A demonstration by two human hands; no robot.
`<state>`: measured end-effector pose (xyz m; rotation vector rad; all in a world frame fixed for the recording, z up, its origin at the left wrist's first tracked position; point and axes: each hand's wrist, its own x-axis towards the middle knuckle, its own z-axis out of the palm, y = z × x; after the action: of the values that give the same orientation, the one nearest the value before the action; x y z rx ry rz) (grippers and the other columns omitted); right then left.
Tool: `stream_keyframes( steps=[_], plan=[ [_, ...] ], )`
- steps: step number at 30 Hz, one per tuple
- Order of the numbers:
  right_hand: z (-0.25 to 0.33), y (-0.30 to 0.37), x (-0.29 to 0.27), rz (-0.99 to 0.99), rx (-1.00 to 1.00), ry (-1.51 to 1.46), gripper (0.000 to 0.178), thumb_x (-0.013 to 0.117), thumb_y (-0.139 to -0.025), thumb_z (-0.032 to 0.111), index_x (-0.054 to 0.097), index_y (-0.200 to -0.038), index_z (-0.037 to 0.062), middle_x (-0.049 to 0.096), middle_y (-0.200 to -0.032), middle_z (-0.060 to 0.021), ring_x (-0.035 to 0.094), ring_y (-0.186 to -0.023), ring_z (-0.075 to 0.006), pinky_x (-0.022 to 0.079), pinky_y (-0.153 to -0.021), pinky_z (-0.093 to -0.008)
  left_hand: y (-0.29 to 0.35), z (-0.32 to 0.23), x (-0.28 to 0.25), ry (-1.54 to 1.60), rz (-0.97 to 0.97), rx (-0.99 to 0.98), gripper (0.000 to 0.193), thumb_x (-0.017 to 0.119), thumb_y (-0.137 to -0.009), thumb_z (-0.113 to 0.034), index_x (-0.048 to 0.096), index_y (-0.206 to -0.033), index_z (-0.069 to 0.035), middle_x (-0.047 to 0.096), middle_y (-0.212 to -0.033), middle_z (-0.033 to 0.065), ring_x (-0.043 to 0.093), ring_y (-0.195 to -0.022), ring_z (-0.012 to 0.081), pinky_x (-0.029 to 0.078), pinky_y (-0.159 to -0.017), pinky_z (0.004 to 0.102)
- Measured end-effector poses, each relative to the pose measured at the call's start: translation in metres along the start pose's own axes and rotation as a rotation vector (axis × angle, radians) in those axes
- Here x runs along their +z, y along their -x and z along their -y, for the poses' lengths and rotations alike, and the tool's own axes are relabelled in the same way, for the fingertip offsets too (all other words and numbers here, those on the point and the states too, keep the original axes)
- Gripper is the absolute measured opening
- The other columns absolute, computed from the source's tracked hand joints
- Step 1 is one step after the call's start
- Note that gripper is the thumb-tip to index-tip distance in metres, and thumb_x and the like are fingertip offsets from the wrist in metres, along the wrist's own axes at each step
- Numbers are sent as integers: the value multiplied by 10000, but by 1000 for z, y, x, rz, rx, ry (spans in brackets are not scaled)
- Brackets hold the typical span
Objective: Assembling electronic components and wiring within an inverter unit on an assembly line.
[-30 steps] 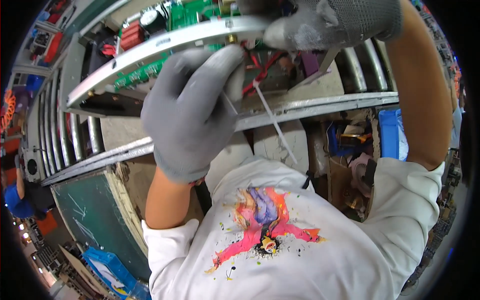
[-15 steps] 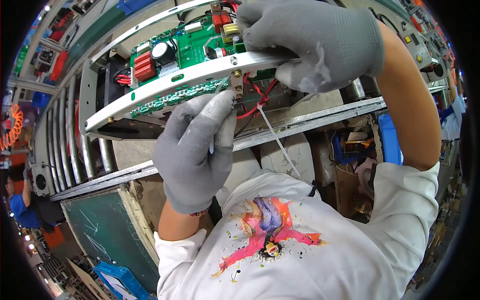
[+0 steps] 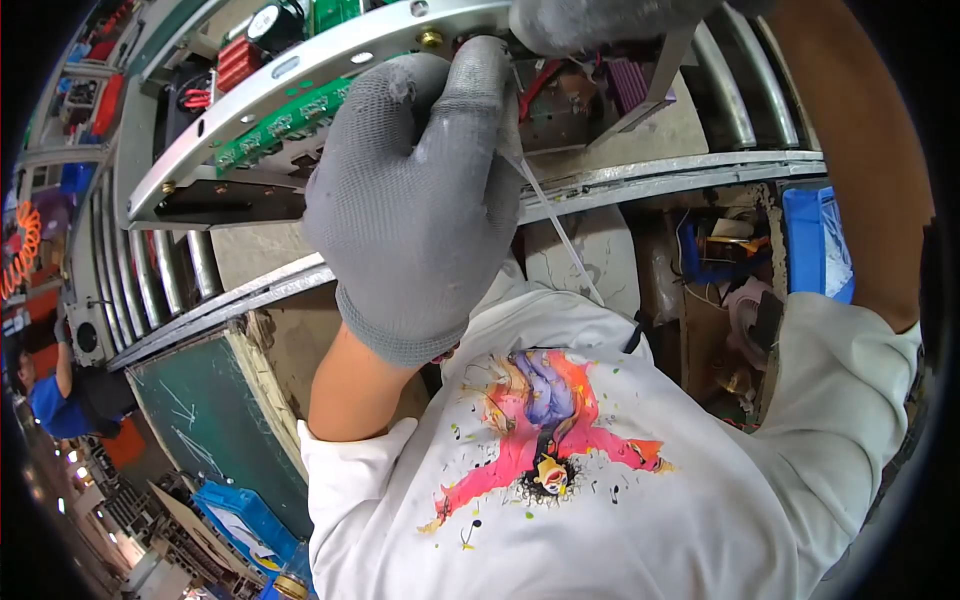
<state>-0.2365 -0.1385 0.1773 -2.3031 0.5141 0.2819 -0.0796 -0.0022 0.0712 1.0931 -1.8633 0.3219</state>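
Note:
My left hand [image 3: 410, 205], in a grey knitted glove, reaches up to the front rail of a metal chassis [image 3: 310, 68]. Its fingers are closed near the red wires [image 3: 540, 88]; the fingertips and whatever they grip are hidden. A white cable tie [image 3: 562, 235] hangs down from beside these fingers toward my shirt. My right hand [image 3: 610, 22], gloved too, is over the rail at the top edge, cut off by the picture, so its fingers cannot be made out. A green circuit board [image 3: 285, 130] shows behind the rail, with a red component [image 3: 238, 62] and a black round capacitor [image 3: 272, 25] farther back.
The chassis rests on a roller conveyor [image 3: 170, 270] with a metal side rail [image 3: 680, 172]. Below right are a blue bin [image 3: 818, 240] and a cluttered shelf. At lower left stand a green board [image 3: 215, 415] and a blue box [image 3: 245, 520]. Another person [image 3: 65, 400] is far left.
My left hand has moved up and right to the red wires. The right hand has risen toward the top edge. The chassis sits higher and more leftward in the picture.

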Motion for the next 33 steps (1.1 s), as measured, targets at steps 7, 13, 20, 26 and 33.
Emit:
stream_keyframes(
  steps=[7, 13, 20, 26, 33],
  plan=[
    [-2, -6, 6, -232, -203, 250, 343, 688, -781, 148, 632, -1026, -85, 662, -781, -119, 608, -672, -134, 506, -557, -268, 19, 8, 32, -65, -138, 78, 421, 703, -735, -28, 657, -1153, -54, 604, -904, 93, 587, -762, 226, 495, -665, 304],
    [26, -3, 10, -126, 143, 253, 371, 661, -755, 216, 644, -933, -109, 658, -722, -130, 575, -636, -144, 487, -574, -283, 20, -7, 23, -64, -21, -17, 373, 693, -790, -45, 652, -1161, -57, 607, -897, 106, 595, -772, 248, 505, -698, 316],
    [-14, -3, -8, -152, -280, 368, 402, 707, -768, 155, 615, -1073, -90, 626, -1007, -183, 593, -930, -221, 506, -798, -310, 2, 3, 27, -104, -228, 100, 252, 778, -736, -114, 706, -977, -99, 634, -826, 72, 614, -677, 218, 507, -605, 300],
    [-14, -7, -10, -70, -212, 130, 473, 754, -744, 175, 603, -1125, -63, 584, -1096, -185, 577, -992, -268, 482, -882, -332, -9, -2, 17, -121, -153, -8, 236, 845, -676, -182, 722, -862, -109, 645, -754, 45, 615, -622, 155, 496, -559, 258],
    [-27, -12, -15, -84, -502, 353, 468, 752, -735, 178, 608, -1119, -47, 602, -1051, -165, 590, -955, -250, 496, -823, -319, -11, -23, 17, -168, -133, -227, 187, 797, -727, -190, 688, -849, -99, 622, -715, 51, 594, -579, 186, 474, -529, 285]
  ],
)
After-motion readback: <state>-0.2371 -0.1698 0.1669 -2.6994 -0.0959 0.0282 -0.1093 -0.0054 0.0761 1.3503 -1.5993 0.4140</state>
